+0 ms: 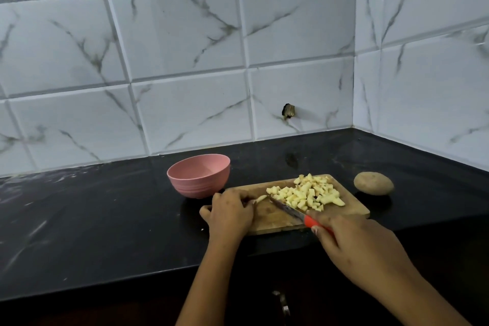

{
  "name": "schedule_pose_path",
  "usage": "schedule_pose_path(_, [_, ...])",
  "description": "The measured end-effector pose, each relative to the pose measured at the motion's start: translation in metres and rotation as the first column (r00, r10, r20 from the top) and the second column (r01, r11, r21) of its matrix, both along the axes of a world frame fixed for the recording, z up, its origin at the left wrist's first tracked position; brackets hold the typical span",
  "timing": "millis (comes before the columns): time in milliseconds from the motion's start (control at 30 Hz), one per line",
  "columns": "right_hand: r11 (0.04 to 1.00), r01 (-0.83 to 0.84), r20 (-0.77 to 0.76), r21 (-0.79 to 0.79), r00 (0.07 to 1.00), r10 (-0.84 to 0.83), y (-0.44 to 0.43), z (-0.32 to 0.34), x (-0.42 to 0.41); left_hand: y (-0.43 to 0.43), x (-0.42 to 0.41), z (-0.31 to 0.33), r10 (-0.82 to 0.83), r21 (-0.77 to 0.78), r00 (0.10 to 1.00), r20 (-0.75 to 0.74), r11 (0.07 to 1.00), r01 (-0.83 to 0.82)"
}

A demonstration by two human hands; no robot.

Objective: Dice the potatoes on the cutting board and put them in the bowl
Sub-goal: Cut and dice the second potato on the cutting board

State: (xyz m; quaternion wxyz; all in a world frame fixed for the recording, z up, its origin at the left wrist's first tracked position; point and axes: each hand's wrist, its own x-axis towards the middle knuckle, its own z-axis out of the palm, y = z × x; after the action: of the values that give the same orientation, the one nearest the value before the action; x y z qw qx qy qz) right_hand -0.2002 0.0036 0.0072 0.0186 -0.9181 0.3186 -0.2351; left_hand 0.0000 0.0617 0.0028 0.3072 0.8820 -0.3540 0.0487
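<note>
A wooden cutting board [270,217] lies on the black counter with a heap of pale diced potato [308,193] on its far right part. My left hand [230,213] rests on the board's left end, its fingertips pinching a small potato strip [260,198]. My right hand [354,243] grips the red handle of a knife [287,209], whose blade lies low across the board between the strip and the heap. A pink bowl [198,176] stands just beyond the board's left corner; it looks empty. A whole unpeeled potato [373,183] lies on the counter right of the board.
The black counter [92,219] runs left and right, ending at tiled walls behind and on the right, which meet in a corner at the far right. Its front edge is close below my forearms. A metal handle [283,304] shows under the counter.
</note>
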Motion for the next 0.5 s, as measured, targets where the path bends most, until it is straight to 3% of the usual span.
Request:
schedule_pose_path(300, [0.999,-0.051,0.123,0.014,0.991,0.048,0.012,0.000,0.013,0.016,-0.002,0.002,-0.106,-0.071,0.993,-0.046,0.992,0.103])
schedule_pose_path(500, [0.995,-0.017,-0.084,-0.094,0.996,0.009,0.015,-0.007,0.034,0.017,-0.003,0.004,-0.126,-0.089,0.990,-0.058,0.989,0.120])
